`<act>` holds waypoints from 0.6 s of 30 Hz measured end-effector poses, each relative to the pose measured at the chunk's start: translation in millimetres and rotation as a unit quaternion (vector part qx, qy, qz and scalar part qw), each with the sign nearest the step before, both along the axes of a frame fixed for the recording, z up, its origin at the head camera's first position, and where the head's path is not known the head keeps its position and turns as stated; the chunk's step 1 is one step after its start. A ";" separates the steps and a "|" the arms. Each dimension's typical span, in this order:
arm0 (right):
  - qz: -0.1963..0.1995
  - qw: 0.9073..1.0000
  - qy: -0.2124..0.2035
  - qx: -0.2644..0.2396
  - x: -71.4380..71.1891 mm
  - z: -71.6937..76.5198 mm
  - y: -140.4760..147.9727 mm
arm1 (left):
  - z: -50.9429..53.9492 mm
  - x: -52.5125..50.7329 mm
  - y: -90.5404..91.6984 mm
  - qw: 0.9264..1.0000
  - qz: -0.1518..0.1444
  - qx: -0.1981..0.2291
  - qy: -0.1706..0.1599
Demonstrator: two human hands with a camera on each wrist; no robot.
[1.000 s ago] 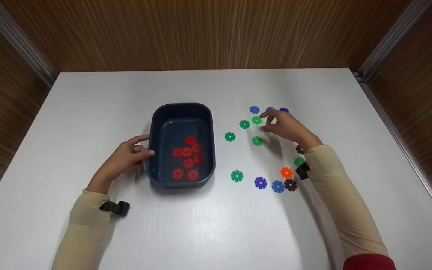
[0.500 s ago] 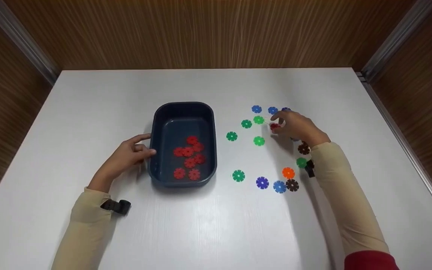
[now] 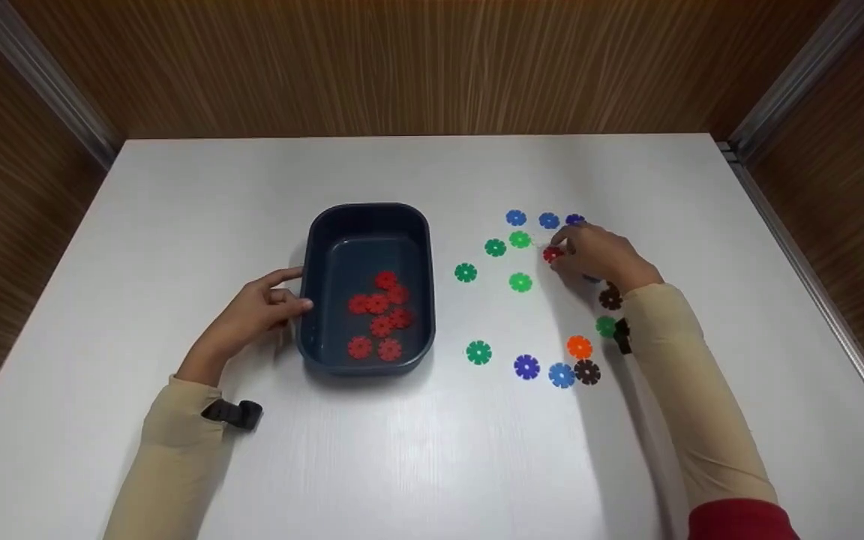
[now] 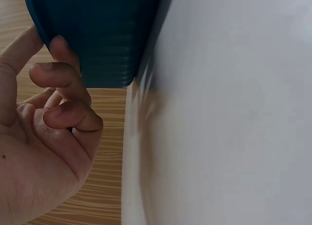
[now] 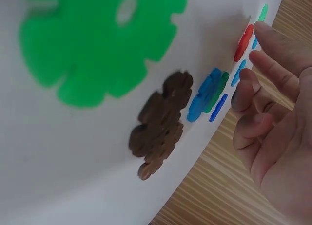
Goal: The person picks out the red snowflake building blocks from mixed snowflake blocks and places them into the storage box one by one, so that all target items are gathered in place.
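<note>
My left hand (image 3: pixel 248 311) holds the left rim of a dark blue plastic tub (image 3: pixel 308 330), thumb over the edge and fingers against the outer wall. Inside the tub lie several red notched plastic discs (image 3: pixel 377 303). On the right, my right hand (image 3: pixel 601 251) is low over the table, thumb and index finger spread around a red notched disc (image 3: pixel 553 254). In the right wrist view that red disc (image 5: pixel 243 43) lies flat near the fingertips; whether they touch it I cannot tell. Other fingers of this hand are bent, with nothing seen in them.
Green (image 3: pixel 520 282), blue (image 3: pixel 549 220), purple (image 3: pixel 526 367), brown (image 3: pixel 587 372) and orange discs (image 3: pixel 580 346) are scattered right of the tub on a white table (image 3: pixel 372 465). Some lie partly under the right hand and forearm. A wood-grain panel (image 3: pixel 417 67) borders the far edge.
My right hand has moved a little right and down, from beside the light green disc to the red disc. My left hand stays on the tub, whose contents look the same.
</note>
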State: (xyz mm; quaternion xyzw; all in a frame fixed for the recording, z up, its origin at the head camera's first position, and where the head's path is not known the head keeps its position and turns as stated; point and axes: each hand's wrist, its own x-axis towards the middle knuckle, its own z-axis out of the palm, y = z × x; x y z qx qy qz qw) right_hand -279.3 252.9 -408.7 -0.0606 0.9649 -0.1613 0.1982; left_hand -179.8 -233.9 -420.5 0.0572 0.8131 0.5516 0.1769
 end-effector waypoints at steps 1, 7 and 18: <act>-0.002 1.000 -0.001 0.000 0.4 -0.3 0.2 | -0.3 0.5 -0.4 1.000 0.001 0.001 -0.001; -0.010 1.000 -0.012 0.003 2.3 -4.2 0.6 | -0.7 3.4 -1.7 1.000 0.001 0.000 -0.012; -0.012 1.000 -0.007 -0.012 4.2 -5.8 -1.8 | -0.8 3.2 -1.1 1.000 0.001 0.002 -0.016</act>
